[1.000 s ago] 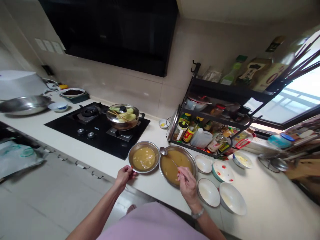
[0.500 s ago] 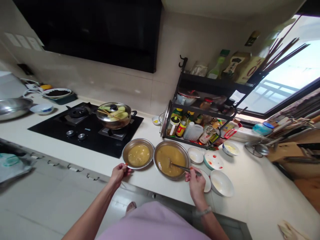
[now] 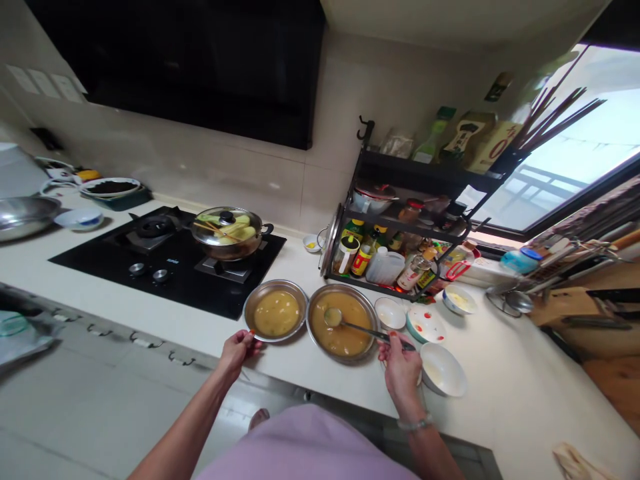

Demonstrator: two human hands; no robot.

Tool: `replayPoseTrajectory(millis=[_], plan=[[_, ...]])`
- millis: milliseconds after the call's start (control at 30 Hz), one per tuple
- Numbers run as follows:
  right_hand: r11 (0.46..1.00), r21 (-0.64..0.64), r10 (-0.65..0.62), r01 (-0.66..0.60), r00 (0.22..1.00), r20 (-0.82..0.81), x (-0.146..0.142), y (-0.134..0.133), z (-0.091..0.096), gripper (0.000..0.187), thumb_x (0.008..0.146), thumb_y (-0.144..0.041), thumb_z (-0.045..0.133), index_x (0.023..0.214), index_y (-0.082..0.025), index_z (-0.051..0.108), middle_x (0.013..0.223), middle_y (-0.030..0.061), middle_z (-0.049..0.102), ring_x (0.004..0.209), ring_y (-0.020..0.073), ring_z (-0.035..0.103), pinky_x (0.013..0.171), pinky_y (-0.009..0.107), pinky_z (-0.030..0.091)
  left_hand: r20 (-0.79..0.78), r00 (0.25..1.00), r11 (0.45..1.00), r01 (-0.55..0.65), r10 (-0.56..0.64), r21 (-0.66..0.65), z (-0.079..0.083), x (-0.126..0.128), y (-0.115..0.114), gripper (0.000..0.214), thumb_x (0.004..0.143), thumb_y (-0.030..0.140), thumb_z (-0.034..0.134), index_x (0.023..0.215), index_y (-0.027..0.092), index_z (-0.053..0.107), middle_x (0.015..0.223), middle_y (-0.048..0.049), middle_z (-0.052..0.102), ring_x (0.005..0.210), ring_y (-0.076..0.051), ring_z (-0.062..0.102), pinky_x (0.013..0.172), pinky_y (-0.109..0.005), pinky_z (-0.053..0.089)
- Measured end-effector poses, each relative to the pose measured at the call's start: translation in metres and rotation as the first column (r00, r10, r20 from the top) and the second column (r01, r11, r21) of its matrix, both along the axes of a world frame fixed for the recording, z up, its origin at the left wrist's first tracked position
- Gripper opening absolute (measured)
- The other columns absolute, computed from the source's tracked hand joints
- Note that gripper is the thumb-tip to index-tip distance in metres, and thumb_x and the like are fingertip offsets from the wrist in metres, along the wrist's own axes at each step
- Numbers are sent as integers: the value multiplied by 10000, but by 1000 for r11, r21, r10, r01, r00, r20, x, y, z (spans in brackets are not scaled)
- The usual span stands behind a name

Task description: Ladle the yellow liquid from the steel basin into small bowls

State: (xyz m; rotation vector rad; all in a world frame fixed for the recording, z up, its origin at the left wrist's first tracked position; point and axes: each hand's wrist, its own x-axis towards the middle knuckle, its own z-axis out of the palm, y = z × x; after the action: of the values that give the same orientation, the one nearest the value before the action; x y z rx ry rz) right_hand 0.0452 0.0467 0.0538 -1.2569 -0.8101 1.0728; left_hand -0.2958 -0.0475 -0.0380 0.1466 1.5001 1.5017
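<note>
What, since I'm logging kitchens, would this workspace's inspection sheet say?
Surface: smooth white countertop; black cooktop bearing round glass-lidded metal pot
In use: smaller round metal bowl, larger round metal bowl, both holding brownish liquid; dark-handled metal ladle over or in the larger
Clutter: round white bowl, black metal rack, bottles
Hands: left hand, fingers on smaller bowl's rim; right hand, fingers around ladle handle
Cables: apparently white cord, far left
Surroundings: beige tiled wall, dark-framed window

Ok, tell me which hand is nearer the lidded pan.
Left. The left hand is in front of the lidded pan, at the smaller metal bowl; the right hand, holding the ladle, is farther off, to the right.
</note>
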Motion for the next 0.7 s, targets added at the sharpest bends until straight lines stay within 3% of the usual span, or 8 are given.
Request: replayPoseTrajectory(millis=[367, 567, 700], plan=[[997, 5, 79, -79, 997, -22, -36, 4, 20, 361, 668, -448, 718, 865, -180, 577, 539, 2, 625, 445, 152, 540, 381, 242, 401, -2, 1000, 1000, -2, 2, -28, 5, 1, 0, 251, 695, 241, 691, 597, 190, 466, 483, 0, 619, 463, -118, 599, 487, -217, 494], [979, 75, 187, -190, 982, 37, -75, 4, 17, 403, 724, -520, 686, 887, -167, 582, 526, -26, 591, 421, 128, 533, 374, 221, 417, 9, 1000, 1000, 17, -17, -13, 2, 0, 0, 226, 719, 244, 673, 609, 184, 484, 495, -10, 630, 458, -114, 597, 477, -211, 488], [922, 179, 314, -343, 934, 170, -93, -2, 8, 343, 816, -488, 615, 917, -160, 616, 581, -12, 598, 454, 118, 547, 416, 224, 463, 5, 1000, 1000, 3, -3, 0, -2, 0, 0, 245, 717, 258, 681, 605, 184, 476, 493, -9, 625, 445, -111, 592, 461, -203, 476]])
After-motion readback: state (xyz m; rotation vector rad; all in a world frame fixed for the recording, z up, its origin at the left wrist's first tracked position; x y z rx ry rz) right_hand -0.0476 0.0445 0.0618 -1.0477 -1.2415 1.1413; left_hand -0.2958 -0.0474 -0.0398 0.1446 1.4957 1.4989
